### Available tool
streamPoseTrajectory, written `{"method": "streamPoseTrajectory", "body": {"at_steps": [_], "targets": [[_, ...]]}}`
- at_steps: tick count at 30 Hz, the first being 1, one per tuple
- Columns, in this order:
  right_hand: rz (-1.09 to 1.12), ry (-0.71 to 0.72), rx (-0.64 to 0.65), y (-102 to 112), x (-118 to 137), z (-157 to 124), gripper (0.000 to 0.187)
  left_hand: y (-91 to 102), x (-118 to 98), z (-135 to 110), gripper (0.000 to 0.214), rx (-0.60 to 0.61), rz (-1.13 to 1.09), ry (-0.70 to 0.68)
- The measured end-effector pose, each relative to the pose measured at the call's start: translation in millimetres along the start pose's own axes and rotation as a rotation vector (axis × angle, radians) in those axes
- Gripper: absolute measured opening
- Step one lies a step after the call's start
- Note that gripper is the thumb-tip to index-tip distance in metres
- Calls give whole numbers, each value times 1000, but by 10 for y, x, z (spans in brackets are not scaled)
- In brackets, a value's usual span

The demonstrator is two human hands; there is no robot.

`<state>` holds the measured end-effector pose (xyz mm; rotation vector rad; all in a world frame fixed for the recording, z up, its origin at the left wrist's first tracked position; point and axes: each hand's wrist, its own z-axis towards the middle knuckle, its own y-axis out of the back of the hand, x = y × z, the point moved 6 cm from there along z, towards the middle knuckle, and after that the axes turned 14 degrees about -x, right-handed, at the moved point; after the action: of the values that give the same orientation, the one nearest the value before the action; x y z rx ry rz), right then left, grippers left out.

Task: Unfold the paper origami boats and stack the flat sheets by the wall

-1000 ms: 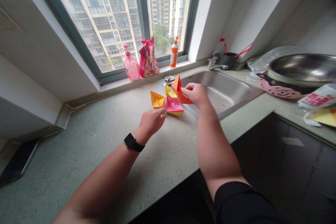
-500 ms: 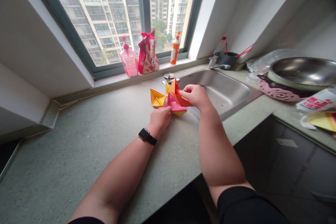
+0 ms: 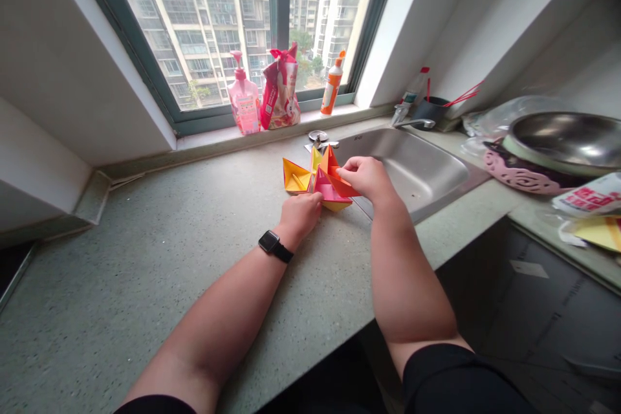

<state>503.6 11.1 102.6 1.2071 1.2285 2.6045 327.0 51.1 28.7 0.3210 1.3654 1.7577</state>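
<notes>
Counter (image 3: 145, 259): speckled grey slab running from 9 to 3 o'clock under both arms.
Sink (image 3: 427, 168): steel basin at 3 o'clock of the paper folds, its rim just beside them.
Right hand (image 3: 366, 174): thumb and fingers pinched shut on the orange fold.
Left hand (image 3: 301, 213): fingers curled, tips against the near edge of the pink fold; whether they pinch it is hidden.
Pump bottle (image 3: 242, 100): on the sill, at 11 o'clock of the folds.
Orange fold (image 3: 332, 168): point up, low end touching the pink fold.
Pink fold (image 3: 326, 190): on the counter, at 6 o'clock of the orange one.
Yellow fold (image 3: 295, 178): at 9 o'clock, beside the pink.
Change: a second ago the orange fold hung clear above the others and the left hand stopped short; now both have closed in, so I judge the joining is under way.
</notes>
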Motion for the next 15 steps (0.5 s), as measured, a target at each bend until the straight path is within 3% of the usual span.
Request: {"method": "streamPoseTrajectory", "body": {"at_steps": [15], "targets": [[-29,-1,22,46,37,-36,14,3,22,-6,22,-6,7,3]]}}
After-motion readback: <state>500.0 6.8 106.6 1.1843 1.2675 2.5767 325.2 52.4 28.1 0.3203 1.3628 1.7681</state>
